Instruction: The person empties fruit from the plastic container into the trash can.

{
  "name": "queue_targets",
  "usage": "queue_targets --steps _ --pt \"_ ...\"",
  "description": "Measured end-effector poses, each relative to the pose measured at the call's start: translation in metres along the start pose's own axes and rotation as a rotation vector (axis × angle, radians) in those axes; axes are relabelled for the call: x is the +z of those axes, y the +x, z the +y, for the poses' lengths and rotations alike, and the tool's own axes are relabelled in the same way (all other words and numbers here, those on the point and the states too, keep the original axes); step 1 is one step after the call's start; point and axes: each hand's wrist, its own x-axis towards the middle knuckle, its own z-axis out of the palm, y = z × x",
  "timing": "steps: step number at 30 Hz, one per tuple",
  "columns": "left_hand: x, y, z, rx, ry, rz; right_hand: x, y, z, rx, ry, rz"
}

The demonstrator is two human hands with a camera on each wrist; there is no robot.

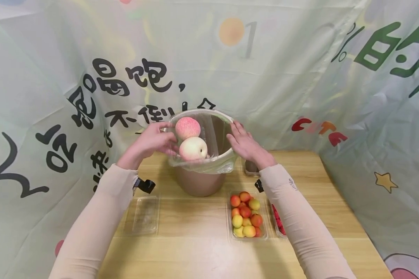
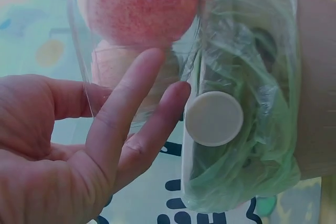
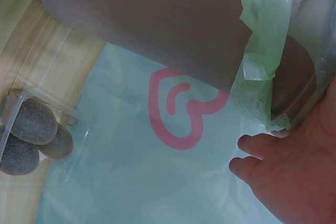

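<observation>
My left hand [image 1: 158,138] holds a clear plastic box [image 2: 84,40] at its side, thumb and fingers bent about its wall. Two peaches, a pink one [image 1: 187,128] and a paler one [image 1: 193,148], lie in the box, which tilts over the mouth of a taupe bin [image 1: 201,183]. A thin green bag [image 2: 247,145] lines the bin and folds down over its pale rim. On the far side, my right hand [image 1: 246,144] rests against the rim with fingers extended. Its fingertips are partly out of sight in the right wrist view.
On the wooden table [image 1: 195,240] stand a clear box of small red and yellow fruits [image 1: 245,211] and another of red items [image 1: 278,223], partly behind my right sleeve. Dark grey egg-shaped things [image 3: 32,121] fill a box near the bin. A clear tray [image 1: 146,215] lies left.
</observation>
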Motion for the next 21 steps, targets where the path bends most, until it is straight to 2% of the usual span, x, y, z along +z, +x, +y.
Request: queue_targets --steps 4,12,17,21 --pt "-0.001 0.012 0.004 0.04 -0.007 0.062 0.0 0.0 -0.002 0.001 -0.004 -0.002" --pt "0.009 0.033 0.012 0.141 -0.066 0.296 0.0 -0.001 -0.001 0.001 -0.003 0.001" --pt "0.012 0.043 0.012 0.183 -0.008 0.402 0.0 -0.002 -0.001 0.002 -0.003 0.003" --pt "0.013 0.049 0.011 0.174 0.092 0.476 0.0 -0.001 -0.001 0.001 0.005 0.008"
